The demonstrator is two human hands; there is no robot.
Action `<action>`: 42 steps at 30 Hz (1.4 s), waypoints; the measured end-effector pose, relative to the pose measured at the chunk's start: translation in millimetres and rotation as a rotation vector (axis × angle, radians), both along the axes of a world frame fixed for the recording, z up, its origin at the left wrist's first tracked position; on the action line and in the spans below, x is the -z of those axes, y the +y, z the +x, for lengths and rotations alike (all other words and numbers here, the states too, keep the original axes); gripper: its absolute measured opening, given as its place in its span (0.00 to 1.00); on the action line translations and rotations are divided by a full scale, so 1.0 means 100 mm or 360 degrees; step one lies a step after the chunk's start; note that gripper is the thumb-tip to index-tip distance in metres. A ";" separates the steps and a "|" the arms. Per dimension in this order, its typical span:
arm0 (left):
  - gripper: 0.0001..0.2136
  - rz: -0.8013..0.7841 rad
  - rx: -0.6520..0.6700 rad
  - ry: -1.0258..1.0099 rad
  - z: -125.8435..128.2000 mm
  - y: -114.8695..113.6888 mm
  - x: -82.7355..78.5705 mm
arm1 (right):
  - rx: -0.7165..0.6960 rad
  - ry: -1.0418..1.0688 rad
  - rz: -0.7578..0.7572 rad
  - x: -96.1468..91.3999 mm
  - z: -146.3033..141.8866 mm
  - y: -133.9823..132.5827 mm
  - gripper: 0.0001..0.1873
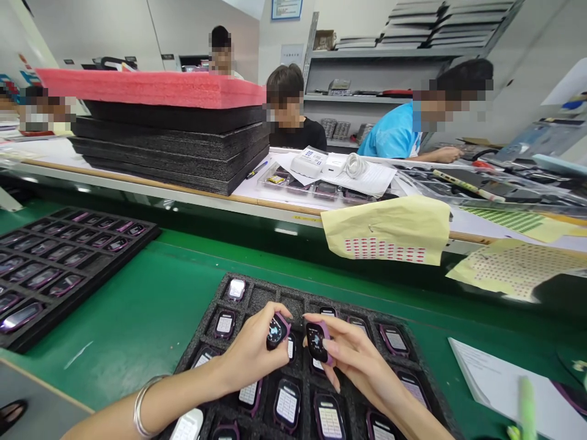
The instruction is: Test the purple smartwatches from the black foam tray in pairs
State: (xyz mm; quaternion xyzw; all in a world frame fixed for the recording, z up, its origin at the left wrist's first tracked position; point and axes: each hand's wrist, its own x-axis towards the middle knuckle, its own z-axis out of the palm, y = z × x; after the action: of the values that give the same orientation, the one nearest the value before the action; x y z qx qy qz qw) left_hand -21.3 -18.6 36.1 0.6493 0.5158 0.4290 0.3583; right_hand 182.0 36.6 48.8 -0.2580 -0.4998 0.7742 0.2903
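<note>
Two watch units, one pinched in my left hand (250,354), one in my right hand (353,357), get a screen check above the foam tray (215,299) at six o'clock; next, I judge, reseating.

An electronics assembly workshop: a green work mat (160,293) carries foam trays (59,263) of small watches, behind it stacked foam sheets (174,143), seated workers (288,116), and shelves (389,55) beyond them.
</note>
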 end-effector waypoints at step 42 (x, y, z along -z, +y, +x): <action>0.21 -0.0670 0.0114 -0.1169 -0.02 0.10 0.08 | 0.0190 -0.0352 0.0261 0.10 -0.03 0.02 0.29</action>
State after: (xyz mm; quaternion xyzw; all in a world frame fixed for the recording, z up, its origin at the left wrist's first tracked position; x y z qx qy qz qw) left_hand -23.3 -8.7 28.4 0.3835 0.4072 0.5045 0.6578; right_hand 178.6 38.4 38.5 -0.3464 -0.5740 0.6791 0.2991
